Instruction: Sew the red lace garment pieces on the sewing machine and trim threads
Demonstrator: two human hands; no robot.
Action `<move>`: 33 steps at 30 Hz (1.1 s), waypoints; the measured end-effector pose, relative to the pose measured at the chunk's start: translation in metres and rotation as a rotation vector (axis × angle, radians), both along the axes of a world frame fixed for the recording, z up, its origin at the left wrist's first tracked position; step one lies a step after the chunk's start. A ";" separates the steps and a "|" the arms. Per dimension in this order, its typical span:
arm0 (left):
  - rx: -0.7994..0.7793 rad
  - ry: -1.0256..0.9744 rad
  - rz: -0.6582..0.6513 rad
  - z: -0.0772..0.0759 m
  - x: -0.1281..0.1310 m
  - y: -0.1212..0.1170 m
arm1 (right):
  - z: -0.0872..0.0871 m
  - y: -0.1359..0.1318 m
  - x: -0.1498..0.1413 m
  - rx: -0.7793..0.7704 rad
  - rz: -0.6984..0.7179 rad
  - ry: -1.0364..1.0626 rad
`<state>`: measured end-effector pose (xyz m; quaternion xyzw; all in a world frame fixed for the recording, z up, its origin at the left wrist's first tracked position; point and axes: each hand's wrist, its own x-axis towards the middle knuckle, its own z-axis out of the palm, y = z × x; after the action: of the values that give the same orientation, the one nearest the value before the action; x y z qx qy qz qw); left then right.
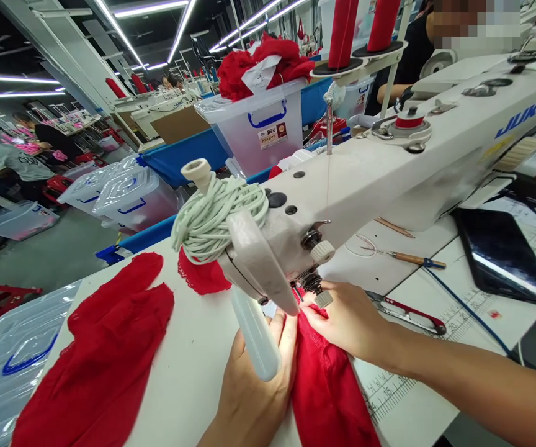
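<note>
A white sewing machine (361, 167) stands across the table. Under its needle area lies a red lace-edged fabric piece (330, 391), which hangs down toward me. My right hand (356, 316) holds this fabric beside the needle, thumb and fingers closed at its lace edge. My left hand (254, 391) lies to the left of the fabric with its fingers stretched toward the needle. A pale lever (256, 335) covers part of that hand, and its fingertips are partly hidden under the machine head. More red fabric (105, 347) lies on the table at the left.
A bundle of pale green cord (221, 217) hangs on the machine head. Right of it are thread snips (407, 313), an awl-like tool (417, 257) and a dark tablet (505, 254). Behind stands a plastic box (259, 124) heaped with red cloth. A co-worker sits at the upper right.
</note>
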<state>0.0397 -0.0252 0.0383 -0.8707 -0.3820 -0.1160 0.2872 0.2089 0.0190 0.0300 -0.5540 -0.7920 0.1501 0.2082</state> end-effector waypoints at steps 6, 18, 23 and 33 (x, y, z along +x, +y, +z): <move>-0.076 -0.044 -0.005 0.000 0.000 -0.001 | -0.002 0.000 0.002 0.041 0.020 -0.043; -0.137 -0.079 -0.011 -0.003 -0.002 0.000 | 0.001 -0.001 0.002 0.055 0.066 -0.139; -0.573 -0.550 0.060 -0.008 -0.006 0.008 | 0.000 0.000 0.002 0.045 0.047 -0.140; -0.721 -0.975 0.378 -0.034 -0.003 0.034 | 0.004 -0.001 0.005 -0.030 0.084 -0.128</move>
<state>0.0364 0.0090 0.0040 -0.6772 -0.6313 -0.3105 -0.2157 0.2134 0.0179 0.0342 -0.5319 -0.8238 0.1348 0.1422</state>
